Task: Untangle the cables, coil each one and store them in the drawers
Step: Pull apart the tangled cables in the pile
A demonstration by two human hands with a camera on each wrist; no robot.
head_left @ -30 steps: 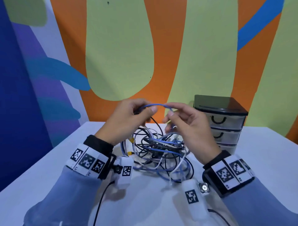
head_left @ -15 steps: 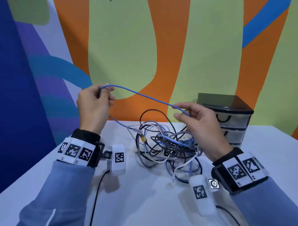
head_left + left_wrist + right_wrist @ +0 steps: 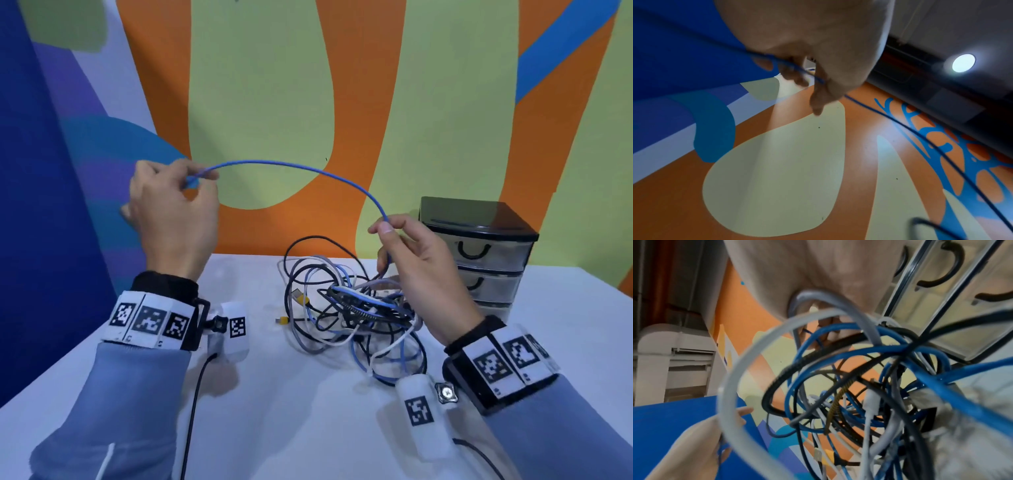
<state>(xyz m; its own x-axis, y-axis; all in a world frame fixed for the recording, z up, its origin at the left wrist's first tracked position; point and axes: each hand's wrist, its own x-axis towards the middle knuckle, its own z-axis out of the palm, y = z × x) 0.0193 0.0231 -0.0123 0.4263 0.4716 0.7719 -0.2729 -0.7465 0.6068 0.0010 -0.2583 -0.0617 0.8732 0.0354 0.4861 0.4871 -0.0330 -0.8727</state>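
White table (image 3: 308,428) bears cable tangle (image 3: 352,308) and drawer unit (image 3: 486,246).

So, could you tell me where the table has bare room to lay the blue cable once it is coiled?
Bare table lies in front of the cable tangle, between the sleeves, and left of it. Between tangle and drawer unit it is crowded.

We see the head view evenly and brightly lit, with soft shadows under both wrists on the white table (image 3: 308,428). In the left wrist view a round ceiling lamp (image 3: 963,63) flares white, and the left hand (image 3: 818,40) smears. Our right wrist view blurs the near cables (image 3: 859,378), and straight lines bow at its edges.
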